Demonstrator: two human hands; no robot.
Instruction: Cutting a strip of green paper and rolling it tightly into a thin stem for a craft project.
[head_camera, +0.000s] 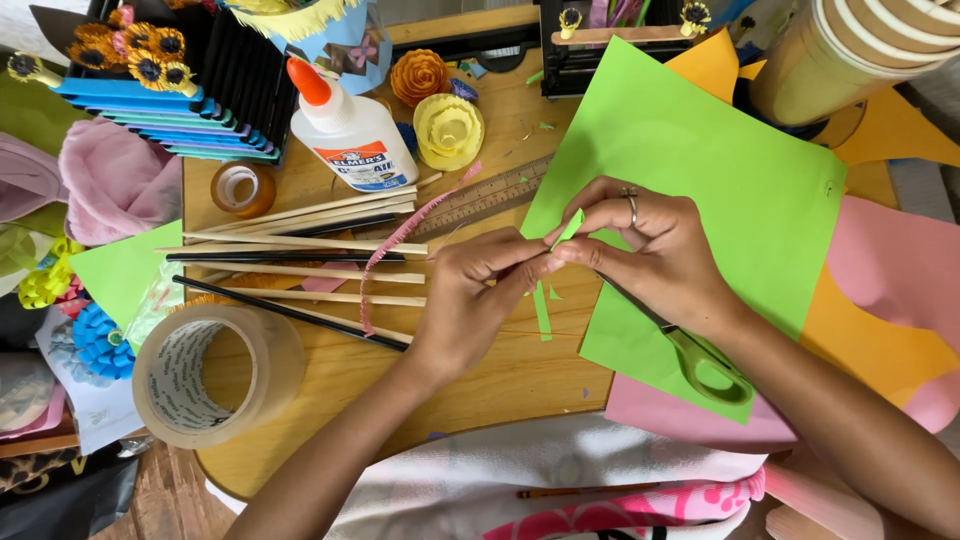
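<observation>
My left hand (478, 290) and my right hand (650, 245) meet at their fingertips over the wooden table (510, 385), both pinching a small strip of green paper (567, 230). The right hand wears a ring and rests on a large green paper sheet (700, 170). Another thin green strip (541, 310) lies on the table just below the fingers. Green-handled scissors (700, 362) lie under my right wrist on the green sheet.
Wooden and black sticks (300, 250), a fringed pink paper strip (400, 240), a ruler (480, 200), a glue bottle (350, 130), a tape roll (205, 375), a small tape roll (238, 188), paper flowers (445, 125), pink and orange sheets (880, 300).
</observation>
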